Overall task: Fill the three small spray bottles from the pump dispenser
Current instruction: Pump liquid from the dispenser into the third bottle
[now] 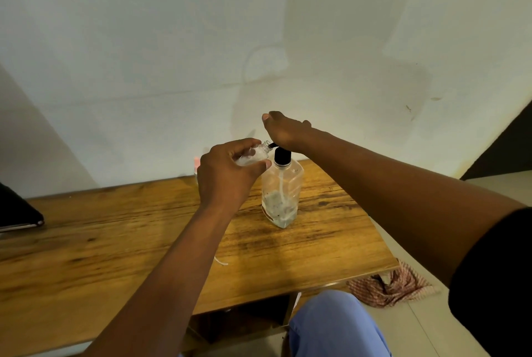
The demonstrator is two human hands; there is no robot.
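My knee [331,325] sits below the counter [115,241]. Near its far edge, my left grip [230,172] holds a small spray bottle [254,155] tilted, mouth at the spout of the pump dispenser [282,192]. My right grip [283,130] presses the pump head, fingers flat. Filling step, I judge; next, steady strokes without spilling.

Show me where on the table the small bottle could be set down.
Bare wood lies in front of the pump dispenser, toward the table's near edge, and across the left stretch between the dark laptop-like object and the left hand. It is crowded around the dispenser, where the right hand presses the pump and the left hand holds the small spray bottle.
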